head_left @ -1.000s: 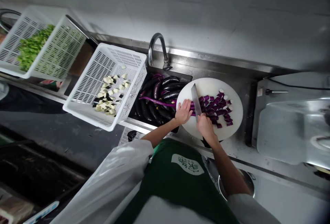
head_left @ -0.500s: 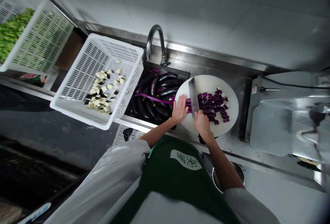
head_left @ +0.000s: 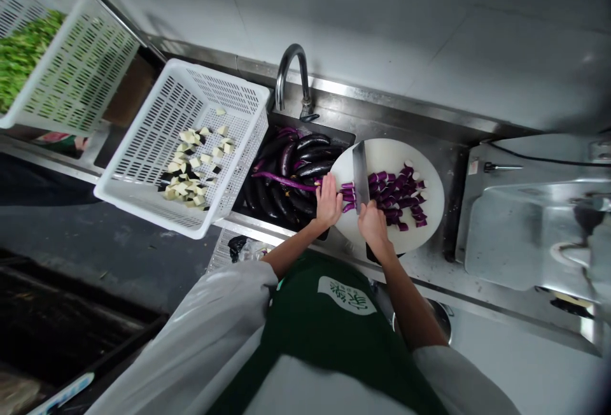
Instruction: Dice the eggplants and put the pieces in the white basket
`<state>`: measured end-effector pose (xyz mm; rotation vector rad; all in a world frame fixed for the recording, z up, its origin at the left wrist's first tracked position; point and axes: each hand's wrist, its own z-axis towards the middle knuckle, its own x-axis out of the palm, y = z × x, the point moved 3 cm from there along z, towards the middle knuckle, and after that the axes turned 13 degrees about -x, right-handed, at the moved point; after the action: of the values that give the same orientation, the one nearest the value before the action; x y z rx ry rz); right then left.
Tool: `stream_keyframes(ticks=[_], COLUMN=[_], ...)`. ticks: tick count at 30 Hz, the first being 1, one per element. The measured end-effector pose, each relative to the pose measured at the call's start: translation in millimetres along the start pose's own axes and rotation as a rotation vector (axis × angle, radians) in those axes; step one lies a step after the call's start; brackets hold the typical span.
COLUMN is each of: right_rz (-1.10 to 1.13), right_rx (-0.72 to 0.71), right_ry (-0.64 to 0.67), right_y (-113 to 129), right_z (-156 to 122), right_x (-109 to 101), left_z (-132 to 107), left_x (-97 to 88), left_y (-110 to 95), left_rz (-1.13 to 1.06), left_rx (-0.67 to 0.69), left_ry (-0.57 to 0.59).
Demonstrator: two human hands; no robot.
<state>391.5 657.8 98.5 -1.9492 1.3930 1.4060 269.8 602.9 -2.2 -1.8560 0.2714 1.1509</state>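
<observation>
While the right hand point(head_left: 373, 224) clasped the cleaver point(head_left: 361, 176), the left hand point(head_left: 329, 202) lay over purple eggplants point(head_left: 349, 198) — gripping or merely pressing, I couldn't tell.

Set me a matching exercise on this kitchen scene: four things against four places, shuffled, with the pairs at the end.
Things
1. Knife
2. Cut purple pieces
3. Pale chunks
4. Chopped greens

Places
A. In the white basket nearer the faucet
B. Gripped in the person's right hand
C. In the crate at the picture's left edge
D. On the round white board, right of the blade in the picture

Pairs: 1-B, 2-D, 3-A, 4-C
</observation>
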Motion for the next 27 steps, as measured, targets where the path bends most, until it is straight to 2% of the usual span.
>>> stream_keyframes(ticks=[5, 12, 14, 17, 21, 23, 27], right_rz=[0.006, 0.031, 0.042, 0.072, 0.102, 0.062, -0.011], right_rx=[-0.021, -0.001, 0.002, 0.002, -0.023, -0.034, -0.071], right_ry=[0.06, 0.012, 0.008, 0.016, 0.039, 0.02, -0.029], right_y=[15, 21, 16, 3, -8, -6, 12], right_z=[-12, 17, 22, 26, 23, 18, 2], right_x=[8, 22, 23, 22, 17, 12, 7], left_z=[-1, 5, 7, 9, 6, 3, -3], left_x=[9.0, 20.5, 18.3, 10.5, 3.4, 0.8, -6.4], left_y=[-2, -2, 4, 18, 31, 34, 37], left_rz=[0.085, 0.091, 0.029, -0.096, -0.167, -0.211, -0.295], left_rx=[0.086, 0.146, 0.132, 0.09, 0.138, 0.157, 0.092], left_ry=[0.071, 0.06, 0.065, 0.009, 0.006, 0.005, -0.105])
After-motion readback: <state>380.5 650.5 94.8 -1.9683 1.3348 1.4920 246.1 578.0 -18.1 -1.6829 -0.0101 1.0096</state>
